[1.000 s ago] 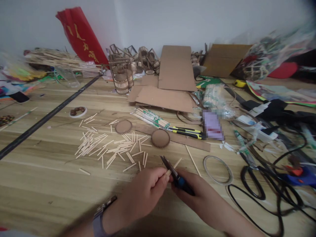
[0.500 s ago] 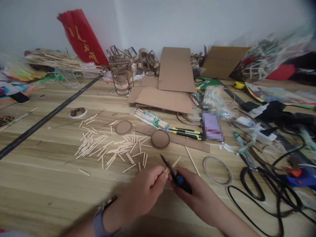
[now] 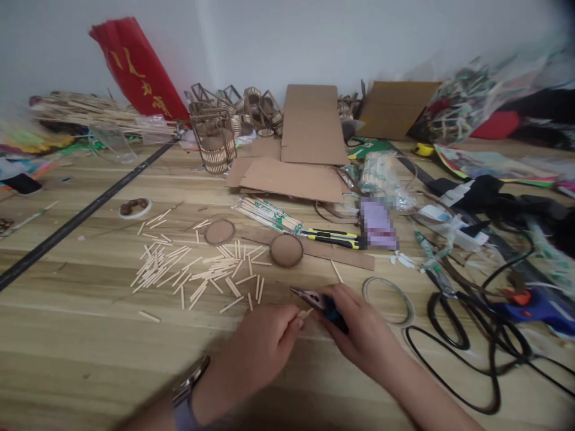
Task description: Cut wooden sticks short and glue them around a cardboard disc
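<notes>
My left hand [image 3: 269, 335] is closed in a pinch on a short wooden stick [image 3: 305, 313], whose tip pokes out toward the right. A pair of pliers [image 3: 330, 308] with dark jaws and a blue-black handle is gripped in my right hand [image 3: 359, 323]. Its jaws point left, just above the stick's end; whether they touch it I cannot tell. Beyond my hands lie many cut stick pieces [image 3: 218, 267] in a loose pile. Two round cardboard discs, the nearer disc [image 3: 286, 250] and the farther disc [image 3: 220, 231], rest behind the pile.
Packaged chopsticks [image 3: 269, 214], yellow-black utility knives [image 3: 335, 237] and a cardboard strip [image 3: 341, 256] lie ahead. At right are a tape ring [image 3: 390, 301], scissors [image 3: 449, 311], a blue glue gun [image 3: 539, 308] and black cable. Small stick baskets [image 3: 213, 152] and cardboard [image 3: 309, 126] stand at the back.
The pliers have turned and shifted slightly away from my left hand, with their jaws now parted. The longer stick end that stuck out between my hands no longer shows. The view has shifted slightly.
</notes>
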`<state>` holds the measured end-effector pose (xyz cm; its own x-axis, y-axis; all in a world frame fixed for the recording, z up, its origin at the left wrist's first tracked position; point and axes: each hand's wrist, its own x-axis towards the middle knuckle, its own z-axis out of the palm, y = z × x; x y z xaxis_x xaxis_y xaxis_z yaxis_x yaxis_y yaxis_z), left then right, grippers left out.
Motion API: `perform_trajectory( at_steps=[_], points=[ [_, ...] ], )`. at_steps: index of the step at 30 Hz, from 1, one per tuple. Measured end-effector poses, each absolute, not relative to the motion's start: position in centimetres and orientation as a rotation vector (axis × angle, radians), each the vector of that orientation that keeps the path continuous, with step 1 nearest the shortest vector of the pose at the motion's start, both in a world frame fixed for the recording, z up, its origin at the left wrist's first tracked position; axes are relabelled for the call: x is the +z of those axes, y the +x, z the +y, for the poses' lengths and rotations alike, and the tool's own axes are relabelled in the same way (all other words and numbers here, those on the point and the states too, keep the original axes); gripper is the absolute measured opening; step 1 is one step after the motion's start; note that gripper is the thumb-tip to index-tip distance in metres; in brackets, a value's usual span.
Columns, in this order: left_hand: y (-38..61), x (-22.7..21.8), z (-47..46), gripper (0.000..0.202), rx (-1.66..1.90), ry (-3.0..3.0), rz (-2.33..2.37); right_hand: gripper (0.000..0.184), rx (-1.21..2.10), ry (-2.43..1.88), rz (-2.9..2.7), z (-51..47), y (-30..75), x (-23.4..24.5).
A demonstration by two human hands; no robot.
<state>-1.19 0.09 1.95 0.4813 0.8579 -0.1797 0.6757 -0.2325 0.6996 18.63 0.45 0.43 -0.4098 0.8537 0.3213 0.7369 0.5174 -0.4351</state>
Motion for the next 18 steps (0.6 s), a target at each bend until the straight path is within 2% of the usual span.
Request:
perform_trajectory(
  at_steps=[5,13,15,18],
  points=[
    [-0.9,1.9,0.0,0.029,0.229,2.122,1.354,0.001,0.081,-1.381,-2.288,0.2,17.8,-0.3],
    [0.3,2.1,-0.7,0.031,0.034,2.239,1.518,0.009,-0.072,-1.533,-2.255,-0.4,16.3,-1.2],
    [0.1,2.1,-0.7,0.031,0.036,2.191,1.542,0.01,0.05,-1.577,-2.218,-0.2,16.4,-1.1],
    [-0.9,2.3,0.0,0.032,0.256,1.991,1.323,0.015,0.564,-1.561,-2.112,0.6,17.7,-0.2]
  ],
)
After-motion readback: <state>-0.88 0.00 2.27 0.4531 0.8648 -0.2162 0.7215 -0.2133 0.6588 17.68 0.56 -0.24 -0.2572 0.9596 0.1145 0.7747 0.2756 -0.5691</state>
